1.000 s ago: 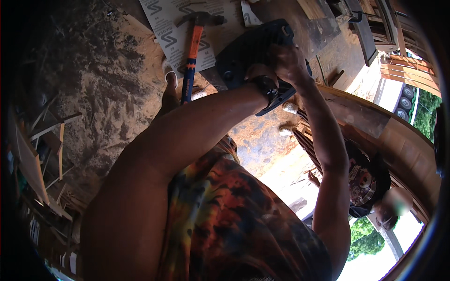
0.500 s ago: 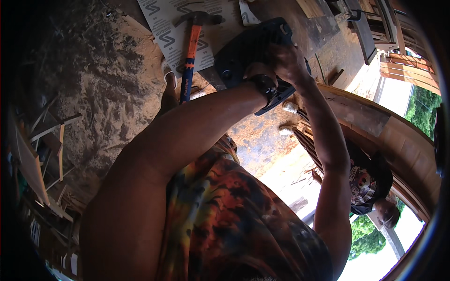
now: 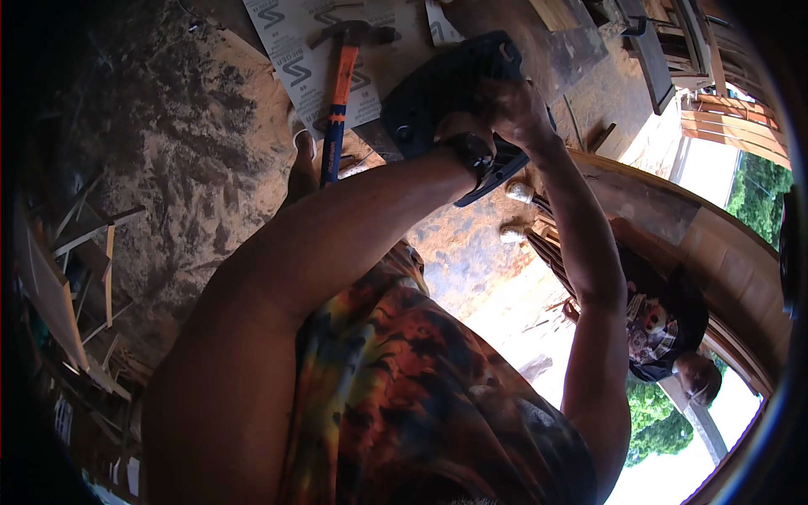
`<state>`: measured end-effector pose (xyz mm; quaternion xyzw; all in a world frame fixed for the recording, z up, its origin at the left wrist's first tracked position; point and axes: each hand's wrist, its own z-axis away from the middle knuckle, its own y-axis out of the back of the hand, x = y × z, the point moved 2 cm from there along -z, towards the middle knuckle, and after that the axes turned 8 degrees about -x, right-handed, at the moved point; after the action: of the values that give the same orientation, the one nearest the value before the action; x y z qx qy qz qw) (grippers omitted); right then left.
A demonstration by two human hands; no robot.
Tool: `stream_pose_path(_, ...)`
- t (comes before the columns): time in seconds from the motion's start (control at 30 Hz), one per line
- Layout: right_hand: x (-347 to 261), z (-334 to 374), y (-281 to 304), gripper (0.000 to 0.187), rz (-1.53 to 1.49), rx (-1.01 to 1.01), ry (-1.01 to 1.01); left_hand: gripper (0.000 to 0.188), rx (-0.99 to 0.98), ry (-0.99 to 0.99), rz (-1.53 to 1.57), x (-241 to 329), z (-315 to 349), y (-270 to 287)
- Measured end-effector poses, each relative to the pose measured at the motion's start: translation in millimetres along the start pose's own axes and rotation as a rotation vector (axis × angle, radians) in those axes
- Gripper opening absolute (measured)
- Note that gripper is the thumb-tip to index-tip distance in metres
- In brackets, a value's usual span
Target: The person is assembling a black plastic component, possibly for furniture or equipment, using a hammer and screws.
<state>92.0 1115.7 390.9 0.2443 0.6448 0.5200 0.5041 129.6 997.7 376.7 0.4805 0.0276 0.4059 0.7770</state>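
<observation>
A dark blue-black plastic piece (image 3: 412,105) with slots and rounded corners with holes lies at the top middle, tilted, on or over the work surface. Both hands are at its middle. My left hand (image 3: 461,126), with a dark watch on its wrist, rests against it, fingers bent and mostly lost in shadow. Right beside it, my right hand (image 3: 519,111) has its fingers curled down and closed; what they hold is hidden. Left of the piece a claw hammer (image 3: 338,101) with an orange and blue handle lies across a printed sheet (image 3: 290,63).
The dark work surface (image 3: 572,63) carries a wood offcut (image 3: 603,137). Sawdust covers the floor (image 3: 194,160). Scrap wood (image 3: 63,286) is piled at the left. Another person (image 3: 661,324) is at the right by a curved wooden piece (image 3: 715,244), and stacked boards (image 3: 732,126) stand behind.
The view has shifted very slightly. Both hands stay at the middle of the plastic piece, and the hammer lies as before.
</observation>
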Motion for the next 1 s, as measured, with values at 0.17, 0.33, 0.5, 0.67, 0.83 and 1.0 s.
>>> stream_pose_path(0.17,4.6,-2.7,-3.2,0.022,0.086,0.024,0.053,0.027,-0.067,0.021,-0.013,-1.4,0.5,1.4)
stream_pose_path(0.33,2.3,-5.3,-0.9,0.012,0.119,-0.044,-0.026,0.028,-0.040,0.004,-0.034,-1.2,4.1,5.0)
stream_pose_path(0.5,-6.1,-11.9,1.2,0.021,0.146,-0.075,-0.055,0.027,-0.030,-0.039,-0.082,-0.6,6.2,5.8)
stream_pose_path(0.67,-3.4,-14.9,2.0,0.022,0.144,-0.111,-0.017,0.028,-0.039,0.045,0.059,-3.9,0.5,5.5)
stream_pose_path(0.83,-4.2,-13.8,2.7,0.023,0.112,-0.042,-0.009,0.030,-0.095,0.014,-0.005,-3.2,1.8,7.4)
stream_pose_path(1.0,-6.3,-13.2,4.9,0.012,0.174,-0.117,-0.062,0.029,-0.098,-0.011,-0.026,-2.5,5.7,10.4)
